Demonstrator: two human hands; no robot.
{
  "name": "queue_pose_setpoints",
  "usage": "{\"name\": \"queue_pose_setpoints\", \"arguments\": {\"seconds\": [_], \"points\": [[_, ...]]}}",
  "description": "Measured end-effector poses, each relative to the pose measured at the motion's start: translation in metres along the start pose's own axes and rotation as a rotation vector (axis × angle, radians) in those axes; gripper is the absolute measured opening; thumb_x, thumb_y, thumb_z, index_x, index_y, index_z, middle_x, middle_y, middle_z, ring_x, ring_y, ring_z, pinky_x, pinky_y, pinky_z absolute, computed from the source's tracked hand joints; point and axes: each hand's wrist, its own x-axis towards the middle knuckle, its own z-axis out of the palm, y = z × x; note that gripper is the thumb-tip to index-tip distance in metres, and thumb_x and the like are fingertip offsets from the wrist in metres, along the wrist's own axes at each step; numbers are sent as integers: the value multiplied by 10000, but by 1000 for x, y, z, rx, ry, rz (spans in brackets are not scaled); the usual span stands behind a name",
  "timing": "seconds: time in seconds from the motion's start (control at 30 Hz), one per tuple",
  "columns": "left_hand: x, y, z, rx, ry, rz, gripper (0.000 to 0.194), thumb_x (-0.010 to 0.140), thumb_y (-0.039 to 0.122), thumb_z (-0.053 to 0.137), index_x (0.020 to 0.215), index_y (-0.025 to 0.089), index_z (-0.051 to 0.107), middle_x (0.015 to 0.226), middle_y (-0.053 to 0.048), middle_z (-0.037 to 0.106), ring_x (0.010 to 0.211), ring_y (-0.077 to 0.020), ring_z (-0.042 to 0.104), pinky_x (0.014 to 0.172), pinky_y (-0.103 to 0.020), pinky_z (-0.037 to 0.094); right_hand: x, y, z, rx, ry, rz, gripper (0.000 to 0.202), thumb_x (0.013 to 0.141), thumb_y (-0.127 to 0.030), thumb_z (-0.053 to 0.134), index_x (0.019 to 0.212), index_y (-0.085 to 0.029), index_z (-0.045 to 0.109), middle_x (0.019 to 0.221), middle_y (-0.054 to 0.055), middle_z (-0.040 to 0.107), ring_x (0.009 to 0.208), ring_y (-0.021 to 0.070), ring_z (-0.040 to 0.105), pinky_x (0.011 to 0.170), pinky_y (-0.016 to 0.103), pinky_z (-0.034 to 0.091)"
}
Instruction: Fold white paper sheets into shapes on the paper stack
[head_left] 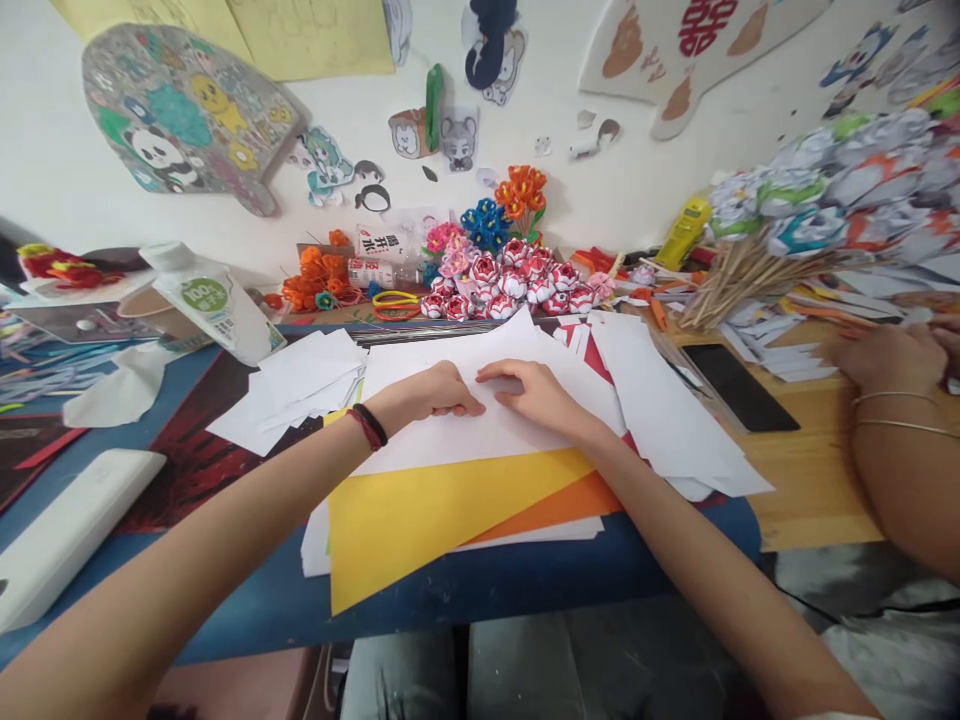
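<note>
A white paper sheet lies in front of me, over a yellow sheet and an orange sheet. My left hand, with dark bands at its wrist, rests on the white sheet with its fingers curled in; whatever they may hold is hidden. Just to its right, my right hand hovers at or touches the same sheet. Its forefinger is stretched toward my left hand and its thumb is apart, with nothing seen between them. More white paper edges stick out underneath.
Loose white papers lie left, another white stack right, beside a black phone. A white bottle and a long white object stand left. Paper flowers line the wall. Another person's hand works at far right.
</note>
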Motion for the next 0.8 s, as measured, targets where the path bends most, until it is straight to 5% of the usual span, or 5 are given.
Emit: {"name": "queue_pose_setpoints", "arguments": {"seconds": [0.53, 0.8], "points": [[-16, 6, 7, -99, 41, 33, 295, 603, 318, 734, 460, 166, 526, 367, 36, 384, 377, -82, 315, 425, -265, 189, -1, -1, -1, -33, -12, -10, 412, 759, -17, 555, 1065, -227, 733, 1205, 36, 699, 1160, 207, 621, 1061, 386, 441], [-19, -14, -2, -116, 39, 33, 314, 623, 320, 728, 450, 167, 516, 357, 42, 369, 369, -75, 294, 416, -259, 167, -1, 2, -1, -33, -20, -6, 423, 758, -12, 552, 1072, -227, 736, 1212, 38, 695, 1167, 201, 616, 1068, 386, 436]]}}
